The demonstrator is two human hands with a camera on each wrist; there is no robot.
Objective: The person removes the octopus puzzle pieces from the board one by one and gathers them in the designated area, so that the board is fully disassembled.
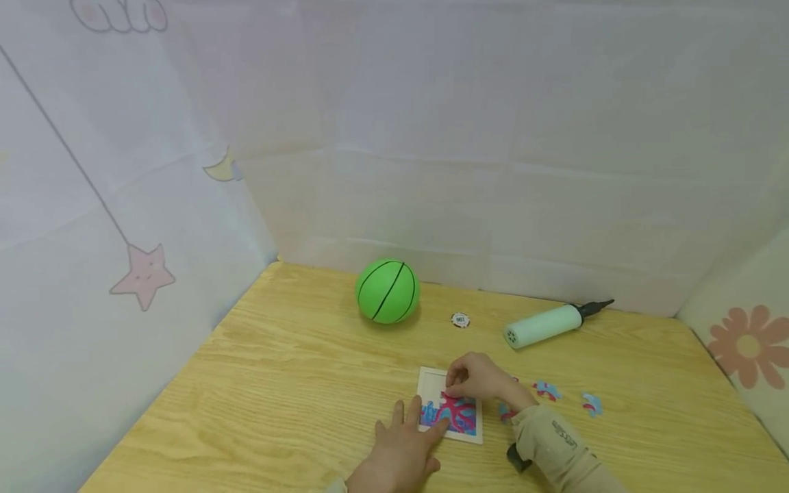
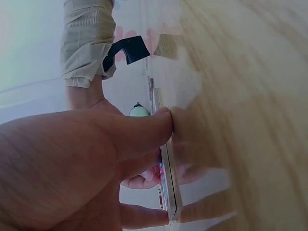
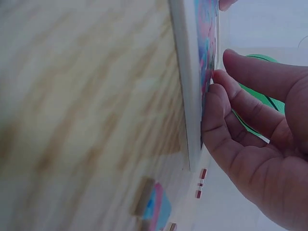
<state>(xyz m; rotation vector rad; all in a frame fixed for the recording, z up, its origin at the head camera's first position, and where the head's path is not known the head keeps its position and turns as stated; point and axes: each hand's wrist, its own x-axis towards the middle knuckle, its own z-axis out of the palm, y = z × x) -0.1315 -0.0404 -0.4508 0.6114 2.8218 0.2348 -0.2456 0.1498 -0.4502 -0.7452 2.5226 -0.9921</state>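
Note:
A jigsaw puzzle with a pink starfish-like shape on blue (image 1: 457,415) fills the lower part of a pale frame (image 1: 433,378). My left hand (image 1: 402,448) rests at the frame's left and near edges with fingers spread. In the left wrist view its thumb (image 2: 149,127) touches the frame's side. My right hand (image 1: 481,376) curls its fingers and thumb over the upper edge of the picture, at a pink puzzle piece (image 1: 446,398) mostly hidden beneath it. In the right wrist view, the curled fingers (image 3: 219,113) touch the puzzle surface.
Loose puzzle pieces (image 1: 546,390) lie right of the frame, one farther right (image 1: 592,404) and another (image 1: 506,411) beside my right wrist. Behind are a green ball (image 1: 387,291), a poker chip (image 1: 459,320) and a mint hand pump (image 1: 545,326). Cloth-covered walls edge the table.

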